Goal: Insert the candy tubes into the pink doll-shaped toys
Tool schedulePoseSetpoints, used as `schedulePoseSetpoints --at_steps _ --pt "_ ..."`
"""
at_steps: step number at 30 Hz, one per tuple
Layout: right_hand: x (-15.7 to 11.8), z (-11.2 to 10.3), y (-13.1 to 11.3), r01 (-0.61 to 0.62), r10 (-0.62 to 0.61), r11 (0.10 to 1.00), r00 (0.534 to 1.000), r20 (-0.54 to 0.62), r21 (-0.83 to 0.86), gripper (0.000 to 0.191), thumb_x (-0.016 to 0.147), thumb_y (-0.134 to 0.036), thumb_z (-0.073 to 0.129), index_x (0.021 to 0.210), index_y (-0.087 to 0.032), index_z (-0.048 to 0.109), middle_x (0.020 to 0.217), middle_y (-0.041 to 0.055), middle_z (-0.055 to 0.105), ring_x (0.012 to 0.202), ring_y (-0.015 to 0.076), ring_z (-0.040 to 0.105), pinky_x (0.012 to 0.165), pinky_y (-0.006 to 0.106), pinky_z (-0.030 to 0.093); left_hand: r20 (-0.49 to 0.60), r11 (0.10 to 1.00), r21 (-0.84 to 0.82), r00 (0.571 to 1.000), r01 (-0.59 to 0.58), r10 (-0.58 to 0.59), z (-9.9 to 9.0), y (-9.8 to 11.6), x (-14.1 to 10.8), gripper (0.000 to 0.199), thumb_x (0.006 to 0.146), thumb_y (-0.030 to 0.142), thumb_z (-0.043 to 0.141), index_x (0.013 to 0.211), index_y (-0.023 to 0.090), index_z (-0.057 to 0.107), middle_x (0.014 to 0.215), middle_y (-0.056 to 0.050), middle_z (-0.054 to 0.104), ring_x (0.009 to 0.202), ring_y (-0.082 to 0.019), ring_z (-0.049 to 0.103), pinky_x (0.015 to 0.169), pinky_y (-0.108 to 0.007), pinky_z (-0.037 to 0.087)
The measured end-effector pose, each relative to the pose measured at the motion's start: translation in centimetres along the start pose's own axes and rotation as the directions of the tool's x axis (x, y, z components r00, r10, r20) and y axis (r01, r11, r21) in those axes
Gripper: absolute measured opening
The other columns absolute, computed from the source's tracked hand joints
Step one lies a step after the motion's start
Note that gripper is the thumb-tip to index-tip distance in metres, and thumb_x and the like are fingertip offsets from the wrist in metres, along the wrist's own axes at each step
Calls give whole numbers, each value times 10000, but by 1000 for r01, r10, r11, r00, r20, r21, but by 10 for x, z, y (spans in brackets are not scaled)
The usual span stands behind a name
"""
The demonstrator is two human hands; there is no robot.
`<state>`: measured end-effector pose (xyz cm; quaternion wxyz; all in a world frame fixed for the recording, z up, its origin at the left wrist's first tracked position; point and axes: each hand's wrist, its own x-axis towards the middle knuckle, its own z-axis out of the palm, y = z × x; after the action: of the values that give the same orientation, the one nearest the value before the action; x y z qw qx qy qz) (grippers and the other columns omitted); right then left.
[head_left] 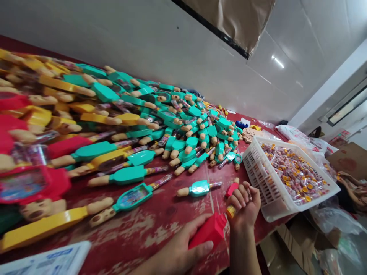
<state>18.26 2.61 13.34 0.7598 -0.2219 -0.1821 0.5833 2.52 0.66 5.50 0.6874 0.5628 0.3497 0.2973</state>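
My left hand is wrapped round a red plastic toy case, low over the table. Just right of it, my right hand is closed in a fist round a small candy tube; only its yellow cap sticks out. Behind that fist lies another red toy with a tan end. A single teal toy with a tan knob and a printed tube in its end rests beyond my hands. Farther back, many similar teal toys are piled up.
At right stands a white plastic basket full of yellow-capped tubes. Yellow toys and red ones crowd the left of the worn red table. Clear plastic bags and cardboard boxes lie beyond the basket.
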Motion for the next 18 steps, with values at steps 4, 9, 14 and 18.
schedulePoseSetpoints --at_steps 4,9,14,18 --pt "-16 6 13 84 -100 982 991 -88 -171 255 673 -383 749 714 -228 551 464 -126 128 382 51 42 293 102 191 104 978 -191 992 86 -66 10 3 -1 1052 545 838 613 1307 129 460 1224 -167 576 1128 -358 524 971 -437 448" --pt "-24 7 12 126 -135 956 991 -17 -266 364 696 -475 741 642 -215 492 463 -123 125 362 36 34 277 96 176 179 970 -208 980 128 -91 15 7 -4 1017 558 831 619 1299 152 467 1098 -141 631 1104 -352 529 886 -419 486" --pt "-25 4 12 63 -54 953 998 37 -295 357 745 -476 708 643 -209 494 444 -122 184 348 30 78 283 95 215 190 962 -234 977 140 -96 13 -1 -6 1033 561 810 641 1318 140 425 1358 -167 471 1260 -363 402 949 -423 449" --pt "-27 6 15 96 -112 950 993 -40 -298 409 720 -494 717 623 -204 445 455 -121 177 353 31 76 282 100 184 134 983 -145 986 114 -95 12 -6 -6 1032 569 806 633 1318 128 419 1373 -177 450 1210 -365 446 973 -452 424"
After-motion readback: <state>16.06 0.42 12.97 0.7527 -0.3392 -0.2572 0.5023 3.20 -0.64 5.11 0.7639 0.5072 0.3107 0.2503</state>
